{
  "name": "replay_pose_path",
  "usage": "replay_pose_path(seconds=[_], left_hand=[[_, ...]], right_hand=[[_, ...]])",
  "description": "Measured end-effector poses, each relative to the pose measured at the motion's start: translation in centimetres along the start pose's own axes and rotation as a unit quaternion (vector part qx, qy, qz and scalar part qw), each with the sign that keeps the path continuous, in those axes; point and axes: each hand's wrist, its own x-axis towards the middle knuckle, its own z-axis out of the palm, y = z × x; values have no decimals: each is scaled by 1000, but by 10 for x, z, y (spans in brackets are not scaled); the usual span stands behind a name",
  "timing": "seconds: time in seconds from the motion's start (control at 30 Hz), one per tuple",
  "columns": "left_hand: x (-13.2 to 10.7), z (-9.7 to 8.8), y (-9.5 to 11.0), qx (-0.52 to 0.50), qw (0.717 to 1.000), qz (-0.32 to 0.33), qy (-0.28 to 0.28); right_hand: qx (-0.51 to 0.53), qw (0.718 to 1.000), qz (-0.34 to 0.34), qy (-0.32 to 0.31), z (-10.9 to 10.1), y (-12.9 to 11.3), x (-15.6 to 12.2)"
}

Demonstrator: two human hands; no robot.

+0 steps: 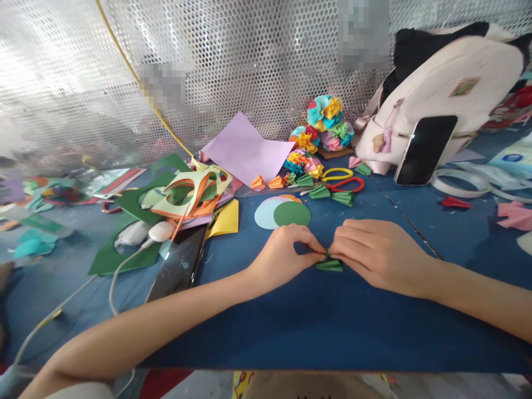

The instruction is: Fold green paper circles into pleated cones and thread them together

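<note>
While left grip (276, 257) pinches green paper (330, 266), right grip (376, 252) does too.

No legible text (or numbers).

Craft workspace: scissors (333, 187), coloured paper (248, 147)

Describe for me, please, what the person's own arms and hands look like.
The left hand and right hand are bare, with no gloves, rings or watch showing. The left forearm and right forearm are uncovered; a pale sleeve edges the left arm.
</note>
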Motion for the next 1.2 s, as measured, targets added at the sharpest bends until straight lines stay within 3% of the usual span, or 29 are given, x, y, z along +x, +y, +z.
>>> replay_pose_path(seconds=[0.13, 0.23, 0.4, 0.5, 0.57, 0.67, 0.8, 1.0, 1.2], left_hand=[[3, -2, 0, -38, 999, -24, -25], [3, -2, 1, -39, 998, -39, -39], [1, -1, 0, 28, 999, 21, -18], [0, -1, -1, 102, 993, 67, -3], [0, -1, 0, 119, 990, 74, 8], [1, -1, 1, 94, 994, 59, 11], [2, -1, 2, 52, 998, 37, 3], [1, -2, 3, 52, 998, 39, -1], [5, -4, -2, 59, 996, 61, 24]], right_hand=[[-104, 989, -90, 47, -4, 0, 0], [-125, 982, -132, 59, -7, 2, 1], [-16, 1000, -26, -2, -5, 3, 2], [73, 996, 55, -21, -3, 0, 2], [78, 994, 74, -21, -1, -1, 2], [-15, 1000, 15, -2, 1, -2, 1], [-144, 985, -83, 44, -1, 0, 0], [-164, 969, -163, 88, -5, 2, 1], [-32, 995, -25, 90, -6, 19, -2]])
